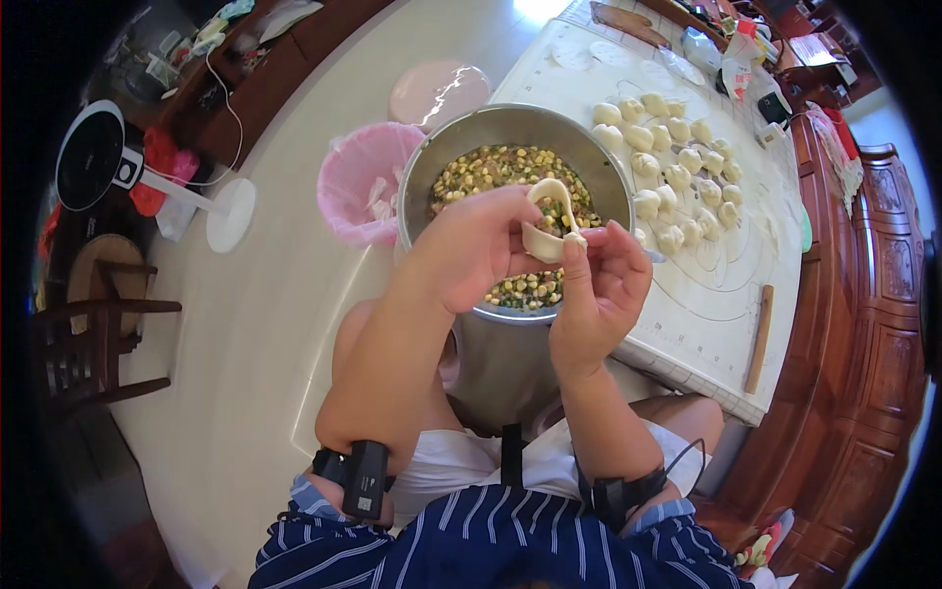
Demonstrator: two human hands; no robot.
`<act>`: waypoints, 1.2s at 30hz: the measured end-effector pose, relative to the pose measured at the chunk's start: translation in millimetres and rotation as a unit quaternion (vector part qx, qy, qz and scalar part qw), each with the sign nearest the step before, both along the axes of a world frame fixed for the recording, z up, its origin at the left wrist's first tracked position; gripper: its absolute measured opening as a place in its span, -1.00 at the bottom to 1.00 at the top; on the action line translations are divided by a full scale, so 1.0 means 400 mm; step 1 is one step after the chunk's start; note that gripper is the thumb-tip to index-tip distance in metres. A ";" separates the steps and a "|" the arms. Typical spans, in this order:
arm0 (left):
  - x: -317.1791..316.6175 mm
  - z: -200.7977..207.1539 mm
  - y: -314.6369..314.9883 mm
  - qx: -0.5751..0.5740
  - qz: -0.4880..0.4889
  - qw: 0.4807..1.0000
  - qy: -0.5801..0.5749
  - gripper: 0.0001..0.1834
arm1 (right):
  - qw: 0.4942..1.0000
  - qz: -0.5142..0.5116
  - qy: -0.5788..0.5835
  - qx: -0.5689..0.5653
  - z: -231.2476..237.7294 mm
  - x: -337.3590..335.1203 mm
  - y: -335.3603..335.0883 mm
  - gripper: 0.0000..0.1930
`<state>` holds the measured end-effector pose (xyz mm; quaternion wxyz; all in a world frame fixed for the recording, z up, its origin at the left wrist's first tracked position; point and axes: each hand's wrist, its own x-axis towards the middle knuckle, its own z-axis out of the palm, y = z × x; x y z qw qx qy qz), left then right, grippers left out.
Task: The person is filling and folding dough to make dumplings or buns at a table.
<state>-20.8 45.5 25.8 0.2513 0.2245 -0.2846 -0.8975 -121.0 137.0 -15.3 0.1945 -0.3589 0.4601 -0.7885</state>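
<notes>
Between both hands is a dough wrapper (543, 245), curved up into an open cup with some filling showing inside. My left hand (481, 245) grips its left side, fingers closed round the edge. With thumb and forefinger, my right hand (601, 285) pinches the right edge, where a small gathered fold shows. Directly below is a large steel pot (417, 187) holding a chopped filling (491, 177) of yellow corn kernels, green bits and minced pieces. To the right, several shaped dumplings (677, 177) sit in loose rows on a white mat.
The marked white mat (687, 314) covers a table on my right, with a wooden stick (758, 339) near its edge and flat dough rounds (571, 55) at the far end. Left of the pot stand a pink-lined bin (339, 187) and a pink stool (439, 93). A white fan (231, 214) is farther left.
</notes>
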 end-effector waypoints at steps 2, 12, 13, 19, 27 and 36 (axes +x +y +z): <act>-0.010 -0.002 0.018 -0.038 0.027 0.999 -0.023 -0.61 | 1.000 -0.005 -0.009 -0.003 -0.001 0.000 -0.004 -0.63; -0.041 0.016 0.047 -0.082 0.067 0.990 -0.092 -0.60 | 0.999 0.012 0.038 -0.024 -0.019 -0.003 -0.006 -0.71; -0.043 0.009 0.043 -0.115 0.067 0.986 -0.102 -0.60 | 0.999 0.013 0.037 -0.023 -0.018 -0.001 -0.006 -0.71; -0.029 0.011 0.022 -0.102 0.040 0.988 -0.113 -0.62 | 0.994 0.010 0.099 -0.034 -0.032 0.001 -0.009 -0.72; -0.029 0.007 0.013 -0.057 0.034 0.995 -0.081 -0.69 | 0.987 -0.029 0.158 -0.008 -0.029 -0.016 -0.008 -0.69; -0.026 -0.003 0.011 -0.094 0.041 0.989 -0.103 -0.72 | 0.986 -0.049 0.154 0.030 -0.008 -0.012 -0.020 -0.39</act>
